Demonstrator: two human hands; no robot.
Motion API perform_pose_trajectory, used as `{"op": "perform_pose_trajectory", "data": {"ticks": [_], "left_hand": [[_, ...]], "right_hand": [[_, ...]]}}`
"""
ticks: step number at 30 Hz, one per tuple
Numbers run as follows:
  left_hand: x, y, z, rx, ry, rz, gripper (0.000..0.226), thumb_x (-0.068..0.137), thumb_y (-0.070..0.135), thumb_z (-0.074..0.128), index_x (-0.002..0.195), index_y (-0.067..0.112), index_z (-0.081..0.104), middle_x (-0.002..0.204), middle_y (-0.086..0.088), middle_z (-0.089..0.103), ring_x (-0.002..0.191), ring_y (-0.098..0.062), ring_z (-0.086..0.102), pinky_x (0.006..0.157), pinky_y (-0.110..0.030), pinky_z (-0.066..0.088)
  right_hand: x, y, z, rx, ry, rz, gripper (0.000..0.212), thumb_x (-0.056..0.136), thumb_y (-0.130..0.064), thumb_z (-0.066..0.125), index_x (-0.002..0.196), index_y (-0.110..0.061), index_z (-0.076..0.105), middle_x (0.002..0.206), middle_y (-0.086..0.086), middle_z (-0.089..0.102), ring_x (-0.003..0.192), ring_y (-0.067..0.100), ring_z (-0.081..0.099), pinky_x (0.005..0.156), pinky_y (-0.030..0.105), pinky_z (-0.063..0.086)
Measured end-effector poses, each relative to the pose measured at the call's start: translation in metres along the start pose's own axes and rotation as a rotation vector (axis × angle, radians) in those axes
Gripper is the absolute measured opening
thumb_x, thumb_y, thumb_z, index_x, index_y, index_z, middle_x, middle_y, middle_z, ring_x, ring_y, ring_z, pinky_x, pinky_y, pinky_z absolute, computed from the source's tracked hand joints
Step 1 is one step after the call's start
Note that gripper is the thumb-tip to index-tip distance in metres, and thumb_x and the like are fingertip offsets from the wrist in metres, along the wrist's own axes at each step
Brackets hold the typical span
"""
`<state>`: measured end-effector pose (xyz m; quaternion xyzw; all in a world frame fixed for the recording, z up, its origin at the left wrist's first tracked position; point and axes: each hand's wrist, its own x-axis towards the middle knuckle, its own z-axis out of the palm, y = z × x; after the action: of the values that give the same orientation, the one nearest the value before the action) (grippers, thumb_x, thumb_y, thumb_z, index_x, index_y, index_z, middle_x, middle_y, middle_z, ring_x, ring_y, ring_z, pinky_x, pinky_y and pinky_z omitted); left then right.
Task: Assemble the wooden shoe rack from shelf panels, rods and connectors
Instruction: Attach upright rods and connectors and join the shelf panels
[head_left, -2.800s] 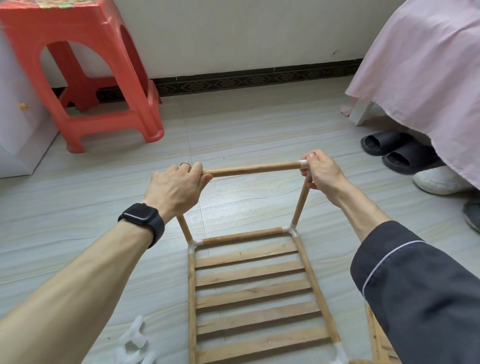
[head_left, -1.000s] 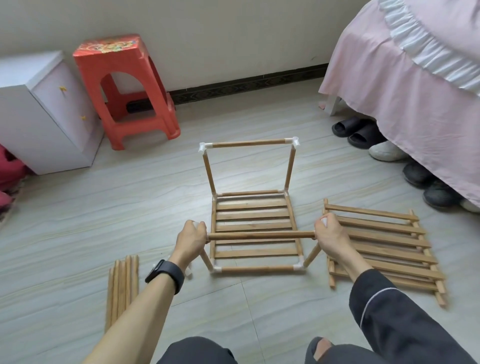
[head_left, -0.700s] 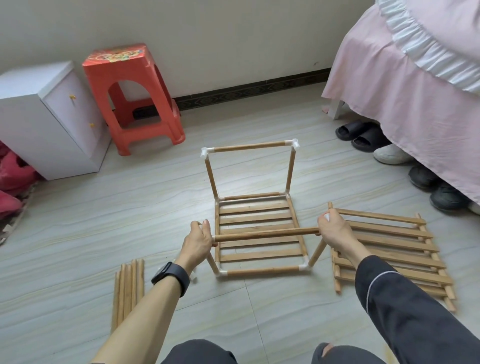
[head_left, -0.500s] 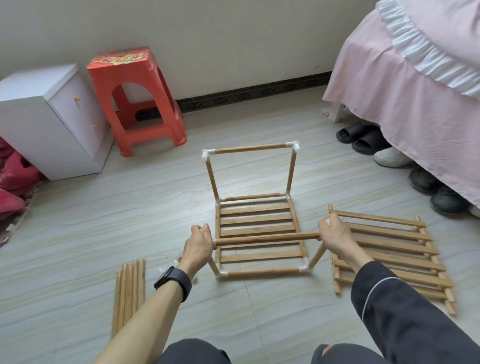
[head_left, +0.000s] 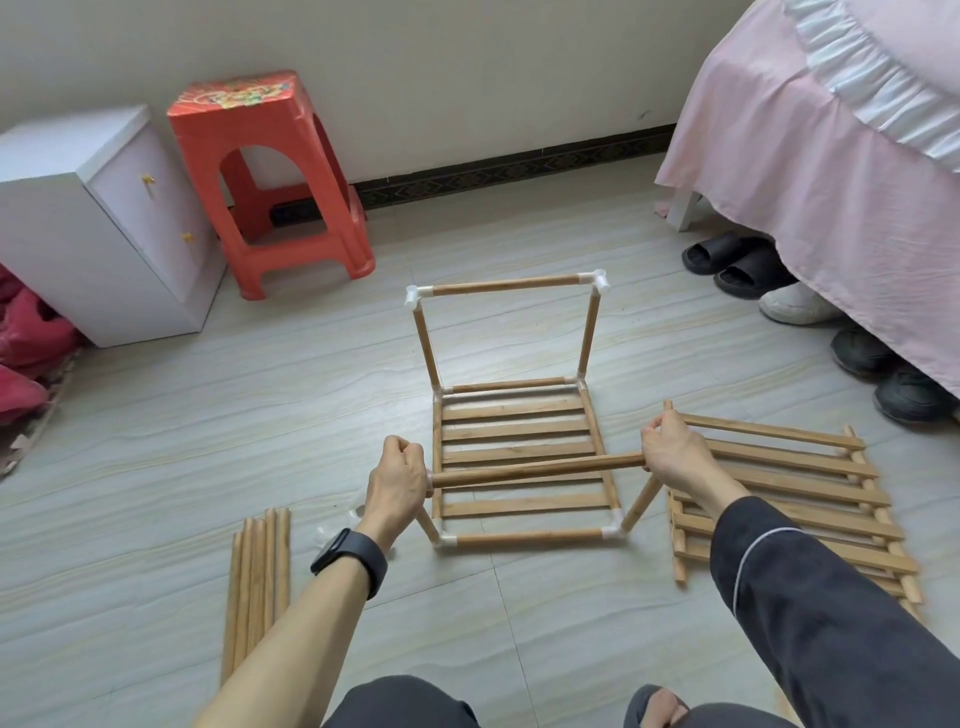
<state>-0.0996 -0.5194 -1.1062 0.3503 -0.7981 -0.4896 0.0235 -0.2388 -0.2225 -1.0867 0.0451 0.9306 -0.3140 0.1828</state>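
Landmark: the framed shelf panel (head_left: 519, 415), flat on the floor (head_left: 182, 441), with rods along its edges and a white corner connector (head_left: 612, 531) at each corner. Everything below is placed from it.
Task's thing: the near top rod (head_left: 535, 470), held above the panel's near half, over the near uprights (head_left: 641, 501) that rise from its two near corners.
Long axis: left to right, parallel to the panel's near edge and to the far top rod (head_left: 506, 285) above its far edge.
Left hand (head_left: 397, 483): fist wrapped round the rod's left end, above the near-left corner; the joint under it is mostly hidden.
Right hand (head_left: 672, 452): fingers curled round the rod's right end, above the near-right corner; the joint is hidden.
Nearer hand: neither, since the rod spans straight between them.
Step, as I judge it: seating the rod's ends on the near uprights to close the first tier.
What the move turns on: keeping the rod parallel to the near edge while both ends go on evenly. The uprights look splayed, though the wide lens may cause that.
Next parts: spare shelf panels (head_left: 810, 483) just beside the panel's right edge, nearer the right hand. Loose rods (head_left: 257, 577) lie off its near-left corner, nearer the left hand.
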Motion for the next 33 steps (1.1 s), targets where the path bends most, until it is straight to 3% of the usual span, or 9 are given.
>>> {"op": "perform_pose_trajectory", "data": {"ticks": [5, 8, 12, 15, 20, 25, 33], "left_hand": [[0.004, 0.006, 0.000, 0.014, 0.014, -0.018, 0.025, 0.101, 0.032, 0.032, 0.093, 0.016, 0.049, 0.080, -0.010, 0.065, 0.080, -0.032, 0.071, 0.075, -0.048, 0.055], [0.005, 0.006, 0.002, -0.001, 0.022, -0.027, 0.023, 0.101, 0.032, 0.032, 0.093, 0.018, 0.048, 0.083, -0.012, 0.066, 0.077, -0.031, 0.071, 0.069, -0.043, 0.052], [0.005, 0.002, -0.001, -0.084, -0.011, -0.088, 0.019, 0.100, 0.031, 0.034, 0.099, 0.020, 0.049, 0.096, -0.016, 0.066, 0.072, -0.025, 0.072, 0.051, -0.033, 0.049], [0.004, 0.000, 0.003, -0.121, 0.051, -0.077, 0.020, 0.099, 0.029, 0.036, 0.098, 0.017, 0.052, 0.091, -0.017, 0.065, 0.062, -0.024, 0.069, 0.041, -0.028, 0.049], [0.012, 0.006, 0.005, -0.097, 0.059, -0.052, 0.021, 0.097, 0.027, 0.035, 0.093, 0.017, 0.054, 0.075, -0.012, 0.063, 0.059, -0.025, 0.066, 0.039, -0.028, 0.048], [0.014, 0.003, 0.006, -0.091, 0.075, -0.050, 0.023, 0.095, 0.026, 0.036, 0.090, 0.013, 0.055, 0.072, -0.010, 0.061, 0.055, -0.025, 0.064, 0.038, -0.026, 0.046], [0.010, 0.003, 0.009, -0.030, 0.125, -0.039, 0.022, 0.096, 0.031, 0.033, 0.089, 0.018, 0.049, 0.081, -0.015, 0.064, 0.064, -0.032, 0.069, 0.039, -0.031, 0.052]], "right_hand": [[-0.001, 0.001, -0.002, 0.019, -0.022, -0.021, 0.013, 0.106, -0.022, 0.037, 0.109, -0.016, 0.048, 0.094, 0.011, 0.064, 0.091, 0.026, 0.063, 0.071, 0.037, 0.045], [0.001, 0.000, -0.003, 0.011, -0.026, -0.034, 0.013, 0.106, -0.021, 0.037, 0.103, -0.016, 0.049, 0.096, 0.013, 0.064, 0.092, 0.028, 0.062, 0.074, 0.039, 0.046], [0.005, -0.006, -0.002, 0.001, 0.007, -0.022, 0.011, 0.102, -0.017, 0.040, 0.102, -0.012, 0.050, 0.099, 0.015, 0.063, 0.090, 0.030, 0.056, 0.069, 0.037, 0.038], [0.006, -0.005, -0.001, 0.001, 0.014, -0.007, 0.011, 0.102, -0.017, 0.040, 0.100, -0.013, 0.050, 0.101, 0.015, 0.063, 0.094, 0.032, 0.056, 0.073, 0.036, 0.038], [0.004, -0.003, 0.001, -0.003, 0.018, -0.007, 0.016, 0.106, -0.024, 0.040, 0.108, -0.013, 0.051, 0.105, 0.015, 0.063, 0.101, 0.033, 0.059, 0.083, 0.040, 0.046], [0.003, -0.003, 0.001, -0.003, 0.024, -0.010, 0.015, 0.106, -0.022, 0.040, 0.108, -0.014, 0.051, 0.101, 0.013, 0.062, 0.097, 0.031, 0.058, 0.076, 0.037, 0.043], [0.001, 0.001, 0.006, 0.003, 0.031, -0.013, 0.012, 0.107, -0.022, 0.040, 0.109, -0.015, 0.049, 0.098, 0.005, 0.054, 0.096, 0.028, 0.054, 0.077, 0.036, 0.040]]}}
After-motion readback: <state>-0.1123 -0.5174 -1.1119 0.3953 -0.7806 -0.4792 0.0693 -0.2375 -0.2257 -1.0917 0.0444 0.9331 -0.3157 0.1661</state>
